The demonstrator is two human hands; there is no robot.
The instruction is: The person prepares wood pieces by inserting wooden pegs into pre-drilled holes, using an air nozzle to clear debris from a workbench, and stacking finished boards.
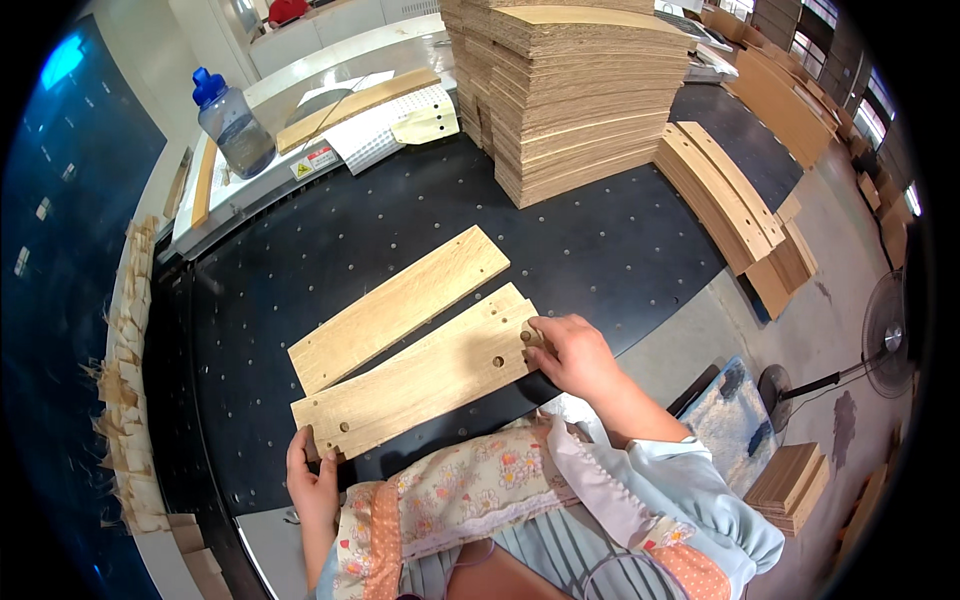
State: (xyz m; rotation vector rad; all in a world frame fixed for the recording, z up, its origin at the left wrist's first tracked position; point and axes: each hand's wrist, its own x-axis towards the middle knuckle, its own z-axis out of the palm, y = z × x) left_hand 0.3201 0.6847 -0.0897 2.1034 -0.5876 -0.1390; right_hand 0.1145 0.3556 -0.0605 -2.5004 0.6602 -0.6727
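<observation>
A light wooden board [425, 375] with drilled holes near both ends lies slantwise over the black table in front of me. My left hand [314, 485] pinches its lower left corner between thumb and fingers. At the opposite end, my right hand [572, 352] is closed on the right edge, thumb and fingertips close to a hole. An offset edge at the upper right end hints at a second board beneath, though I cannot tell for sure. Just beyond lies another wooden board [400, 308], with small holes, touched by neither hand.
A tall stack of wood panels [600, 110] stands on the black table [330, 240] at the back. Drilled boards [715, 195] are piled at its right edge. A blue-capped water bottle [235, 125] sits back left. A fan [885, 338] and more boards [788, 485] stand on the floor, right.
</observation>
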